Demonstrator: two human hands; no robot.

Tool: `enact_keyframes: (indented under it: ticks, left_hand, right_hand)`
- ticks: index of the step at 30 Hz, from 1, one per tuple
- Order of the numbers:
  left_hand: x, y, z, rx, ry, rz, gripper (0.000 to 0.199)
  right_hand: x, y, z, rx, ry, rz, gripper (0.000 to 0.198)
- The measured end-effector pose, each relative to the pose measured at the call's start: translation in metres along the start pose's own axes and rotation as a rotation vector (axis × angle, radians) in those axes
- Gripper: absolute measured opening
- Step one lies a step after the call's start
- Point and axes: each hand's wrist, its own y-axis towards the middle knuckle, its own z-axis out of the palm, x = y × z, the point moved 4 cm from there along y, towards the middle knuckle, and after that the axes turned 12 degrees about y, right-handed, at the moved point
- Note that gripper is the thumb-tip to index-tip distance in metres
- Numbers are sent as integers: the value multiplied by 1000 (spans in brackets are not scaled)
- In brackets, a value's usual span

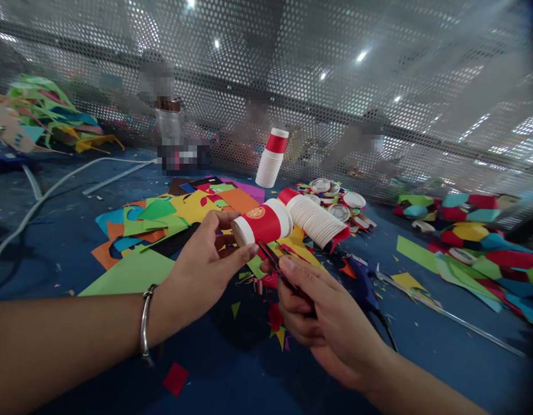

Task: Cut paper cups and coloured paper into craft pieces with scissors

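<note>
My left hand [205,268] grips a red and white paper cup [266,226] with a gold emblem, thumb and fingers near its base. The cup lies tilted on its side in the air, its rim toward the right. My right hand [318,305] is closed around a slim dark tool [270,253], whose tip reaches the lower side of the cup. I cannot tell exactly what kind of tool it is. Just behind the cup, a stack of nested paper cups [318,218] lies on its side. Another cup stack [272,158] stands farther back, leaning slightly.
Coloured paper sheets [132,274] and scraps cover the blue table [119,357]. A blue glue gun [361,276] with a cord lies right of my hands, near a clear glue stick [456,323]. Paper-patch balls [469,230] sit at right; perforated metal [292,69] rises behind.
</note>
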Motion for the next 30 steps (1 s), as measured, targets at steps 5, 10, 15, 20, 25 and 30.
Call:
enact_keyframes:
  ticks: [5, 10, 15, 20, 25, 30]
  left_hand:
    - [2, -4, 2, -5, 11, 19, 45]
    - [-3, -11, 14, 108, -149, -17, 47]
    - [0, -11, 13, 56, -104, -80, 50]
    - [-4, -13, 15, 78, -118, -37, 40]
    - [-7, -17, 15, 67, -115, 5, 40]
    - [-5, -17, 14, 77, -86, -10, 38]
  right_hand:
    - [0, -1, 1, 3, 6, -12, 41]
    - [-1, 1, 5, 6, -1, -24, 46]
    - [0, 4, 6, -3, 9, -44, 46]
    - [-1, 1, 5, 5, -26, -55, 51]
    - [-1, -2, 5, 13, -8, -67, 49]
    - [0, -3, 6, 12, -9, -85, 46]
